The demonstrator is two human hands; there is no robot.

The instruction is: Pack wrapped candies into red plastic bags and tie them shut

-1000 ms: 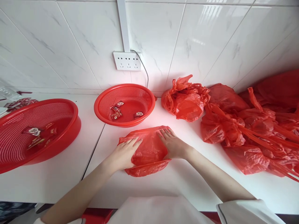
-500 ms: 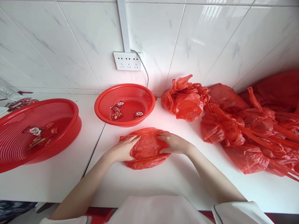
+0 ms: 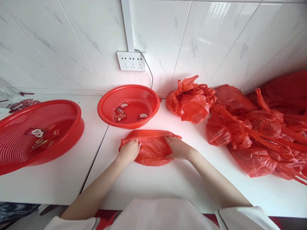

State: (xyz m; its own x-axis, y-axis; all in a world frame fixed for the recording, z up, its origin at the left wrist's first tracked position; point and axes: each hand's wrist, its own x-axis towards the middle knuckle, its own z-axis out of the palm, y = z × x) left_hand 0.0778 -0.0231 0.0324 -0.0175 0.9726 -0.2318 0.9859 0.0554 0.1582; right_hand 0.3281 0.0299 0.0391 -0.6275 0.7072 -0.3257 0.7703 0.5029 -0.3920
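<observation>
Red plastic fills most of what we see, and our two hands work on one piece of it: a thin red bag (image 3: pixel 150 149) lying flat on the white counter (image 3: pixel 168 182), just in front of the smaller of two mesh baskets. We have our left hand (image 3: pixel 129 151) on the bag's left end, fingers curled down and gathering the film into a loose clutch, and our right hand (image 3: pixel 177 147) on its right end, fingers bent over the upper edge and pressing it to the counter; whether that hand pinches the plastic or only pins it we cannot tell. Between our hands the bag's upper edge runs in a fairly straight folded line, while its lower part bulges toward us in soft wrinkles. The small red basket (image 3: pixel 129 105) stands close behind the bag, near the wall, with a few wrapped sweets (image 3: pixel 120 114) scattered on its floor. To our left, on the next section of counter across a dark seam, sits the large red basket (image 3: pixel 38 134), also holding some wrapped pieces. To our right a heap of crumpled red bags (image 3: pixel 242 127) spreads along the wall, well apart from our right hand. On the tiled wall above the small basket we see a white socket strip (image 3: pixel 131 61) with a thin cable running down from it.
</observation>
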